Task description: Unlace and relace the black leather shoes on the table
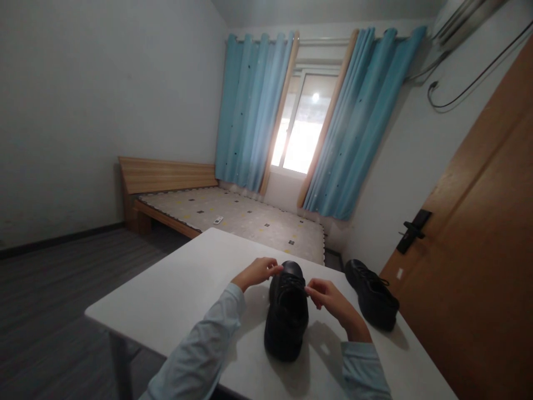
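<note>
A black lace-up shoe (287,322) rests upright on the white table (183,283), its toe pointing away from me and its opening towards me. My left hand (261,271) is at the left of the toe, thumb and fingertips pinched together on the shoelace. On the other side, my right hand (327,294) pinches the lace beside the shoe's right edge. The thin lace ends are hard to make out against the dark shoe. A second black shoe (372,297) stands apart at the table's right edge, with a lace loop sticking out.
Beyond the table is a wooden bed (166,175) with a patterned mattress (241,214); a small white remote (218,220) lies on it. Blue curtains (254,111) flank the window. A brown door (470,233) with a black handle (413,230) is close on the right.
</note>
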The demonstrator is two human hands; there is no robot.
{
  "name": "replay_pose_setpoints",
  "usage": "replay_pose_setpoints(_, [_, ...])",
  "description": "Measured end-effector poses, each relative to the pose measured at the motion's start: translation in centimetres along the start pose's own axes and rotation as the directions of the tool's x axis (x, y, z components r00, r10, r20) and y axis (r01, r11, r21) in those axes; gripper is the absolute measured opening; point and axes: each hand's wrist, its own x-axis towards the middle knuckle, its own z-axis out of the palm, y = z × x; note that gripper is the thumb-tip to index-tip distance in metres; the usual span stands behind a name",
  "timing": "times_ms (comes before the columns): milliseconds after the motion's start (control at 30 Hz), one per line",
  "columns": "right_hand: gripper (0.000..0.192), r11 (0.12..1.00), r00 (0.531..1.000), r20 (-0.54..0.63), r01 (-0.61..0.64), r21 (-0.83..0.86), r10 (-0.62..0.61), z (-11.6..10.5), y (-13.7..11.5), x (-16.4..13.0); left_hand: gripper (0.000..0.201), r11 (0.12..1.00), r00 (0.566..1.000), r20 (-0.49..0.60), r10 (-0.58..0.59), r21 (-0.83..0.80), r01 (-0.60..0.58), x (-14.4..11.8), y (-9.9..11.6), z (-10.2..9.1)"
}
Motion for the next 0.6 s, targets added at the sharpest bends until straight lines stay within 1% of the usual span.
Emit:
replay_pose_setpoints(67, [0.038,1.000,0.996,-0.082,0.020,-0.003,-0.020,-0.1,-0.2,0.3,0.033,0.994,0.997,-0.073,-0.001,0.108,0.009,0.0,-0.3,0.2])
replay_pose_setpoints(100, [0.037,0.999,0.991,-0.132,0.037,0.002,-0.036,-0.1,-0.3,0.4,0.029,0.989,0.996,-0.084,0.000,0.148,0.012,0.0,-0.4,0.3])
replay_pose_setpoints(233, [0.031,0.989,0.937,-0.329,0.141,0.035,-0.122,-0.3,-1.5,0.4,0.024,0.978,0.999,-0.044,0.009,0.209,0.000,-0.1,-0.5,0.7])
replay_pose_setpoints(300, [0.029,0.979,0.906,-0.388,0.201,0.035,-0.172,-0.1,-2.6,0.0,0.025,0.976,0.999,-0.032,0.015,0.216,-0.008,-0.2,-0.5,0.8])
replay_pose_setpoints(367, [0.027,0.968,0.880,-0.419,0.251,0.011,-0.223,0.2,-3.8,-0.9,0.025,0.976,0.999,-0.029,0.021,0.216,-0.014,-0.2,-0.6,0.9])
replay_pose_setpoints(400, [0.026,0.965,0.875,-0.416,0.263,-0.018,-0.246,0.6,-4.4,-1.5,0.025,0.977,0.999,-0.030,0.023,0.214,-0.016,-0.2,-0.7,0.9])
replay_pose_setpoints(433, [0.025,0.962,0.883,-0.386,0.267,-0.053,-0.266,1.0,-5.0,-2.1,0.026,0.977,0.999,-0.031,0.026,0.212,-0.019,-0.2,-0.7,0.9])
replay_pose_setpoints(533, [0.020,0.948,0.933,-0.217,0.245,-0.203,-0.288,3.0,-6.0,-4.2,0.025,0.979,0.999,-0.037,0.030,0.203,-0.022,-0.2,-0.8,0.9])
replay_pose_setpoints(600, [0.016,0.905,0.951,-0.119,0.229,-0.358,-0.287,4.8,-5.6,-5.2,0.025,0.979,0.999,-0.039,0.027,0.205,-0.019,-0.2,-0.7,0.9])
